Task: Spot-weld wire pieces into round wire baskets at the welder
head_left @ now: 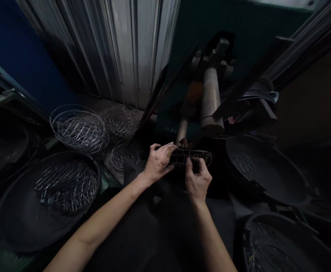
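Note:
A small round wire rack [203, 154] is held edge-on in front of me, close to the lower rod [183, 128] of a dark green machine. My left hand [160, 160] grips its left side, the thumb and fingers closed on the wires. At the near side of the rack, my right hand [198, 177] pinches with thumb and bent fingers. The thick metal cylinder [211, 98] of the machine juts out above the rack. Whether the rack touches the lower rod is too dark to tell.
Left of me a black basin [17, 211] holds many short wire rods [69, 185]. Behind it, wire rings with rods [80, 128] are piled on the floor. Two black basins, one farther [278, 177] and one nearer [304, 234], stand at right. A corrugated metal wall [137, 56] rises behind.

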### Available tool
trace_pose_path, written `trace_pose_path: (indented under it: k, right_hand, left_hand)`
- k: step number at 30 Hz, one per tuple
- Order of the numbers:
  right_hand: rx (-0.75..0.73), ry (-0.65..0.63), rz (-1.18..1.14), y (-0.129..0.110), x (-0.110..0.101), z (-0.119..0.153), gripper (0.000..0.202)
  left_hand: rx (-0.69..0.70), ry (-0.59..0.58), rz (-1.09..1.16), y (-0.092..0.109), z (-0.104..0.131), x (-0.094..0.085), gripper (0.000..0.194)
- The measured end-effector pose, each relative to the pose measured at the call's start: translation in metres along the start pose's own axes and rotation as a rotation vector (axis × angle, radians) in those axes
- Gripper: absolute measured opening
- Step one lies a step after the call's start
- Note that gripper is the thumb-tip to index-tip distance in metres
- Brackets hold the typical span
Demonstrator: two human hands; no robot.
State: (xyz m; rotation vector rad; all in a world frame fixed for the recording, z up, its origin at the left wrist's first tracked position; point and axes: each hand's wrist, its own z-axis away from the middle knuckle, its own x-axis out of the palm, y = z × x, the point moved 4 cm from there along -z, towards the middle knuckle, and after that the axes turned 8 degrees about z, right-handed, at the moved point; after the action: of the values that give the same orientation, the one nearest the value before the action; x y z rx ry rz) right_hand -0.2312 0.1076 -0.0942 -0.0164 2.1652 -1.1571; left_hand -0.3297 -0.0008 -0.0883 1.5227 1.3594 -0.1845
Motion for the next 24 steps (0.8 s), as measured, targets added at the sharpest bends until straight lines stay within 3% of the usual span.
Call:
trace_pose_path:
  k: [18, 21, 24]
  right_hand:
    - [0.037, -0.050, -0.031, -0.002, 0.009, 0.000, 0.028]
    - [0.082, -0.042, -0.064, 0.006, -0.028, 0.010, 0.034]
    - [0.228, 0.064, 0.109, 0.051, -0.100, 0.036, 0.038]
  left_hand:
    - [0.004, 0.021, -0.167, -0.009, -0.005, 0.005, 0.047]
    - [0.017, 0.007, -0.171, -0.006, -0.004, -0.001, 0.050]
    - [0.017, -0.059, -0.150, 0.005, 0.006, -0.010, 0.051]
